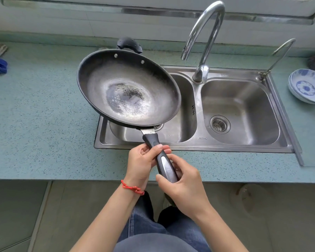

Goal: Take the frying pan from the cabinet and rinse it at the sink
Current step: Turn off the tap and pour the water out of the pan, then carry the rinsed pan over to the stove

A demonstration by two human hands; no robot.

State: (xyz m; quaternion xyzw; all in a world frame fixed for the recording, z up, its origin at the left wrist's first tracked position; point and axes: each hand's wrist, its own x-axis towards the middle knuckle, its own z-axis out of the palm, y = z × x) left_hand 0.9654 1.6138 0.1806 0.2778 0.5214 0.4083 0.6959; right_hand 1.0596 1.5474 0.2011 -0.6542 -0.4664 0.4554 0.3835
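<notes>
Right hand [182, 184] and left hand [144, 160] both clasp the frying pan [129, 88] handle; beyond them, its tilted bowl could clip the faucet [205, 33].

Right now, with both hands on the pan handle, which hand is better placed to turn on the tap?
The right hand, probably. It sits on the faucet's side and grips only the handle's end, while the left hand holds nearer the frying pan bowl and can likely carry it alone.

The frying pan [128, 88] — dark, its centre worn pale — tilts above the sink's [195, 146] left basin. Its black handle [162, 159] points toward the person.
</notes>
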